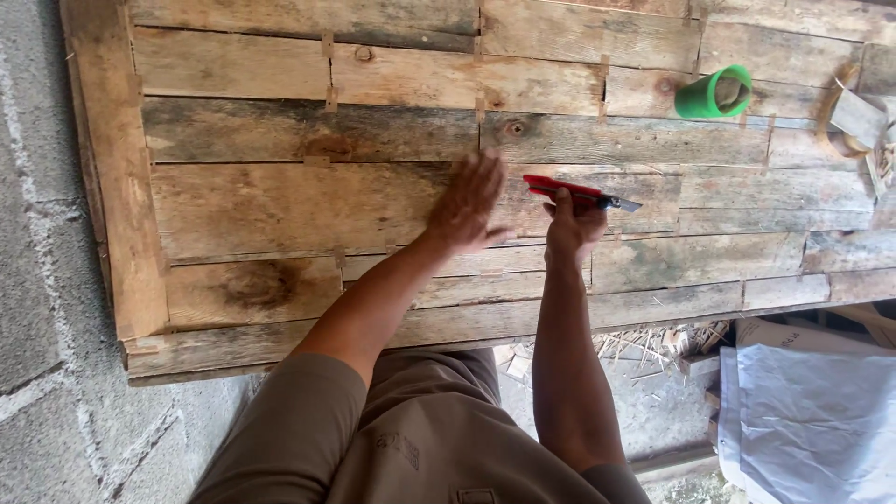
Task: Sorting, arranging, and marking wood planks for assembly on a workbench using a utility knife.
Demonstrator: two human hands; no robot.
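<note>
Both forearms bare, extending up from lower centre of frame, left hand (pixel 469 207) at centre, flat, palm down, fingers spread and slightly blurred, right hand (pixel 571 224) just right of it, fingers curled in a closed grip, wrist straight

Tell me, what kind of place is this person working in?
Probably a rough outdoor or shed workshop. A worn plank worktable stands against a grey block wall, the right hand holds a red utility knife, and wood scraps litter the concrete floor below.
</note>
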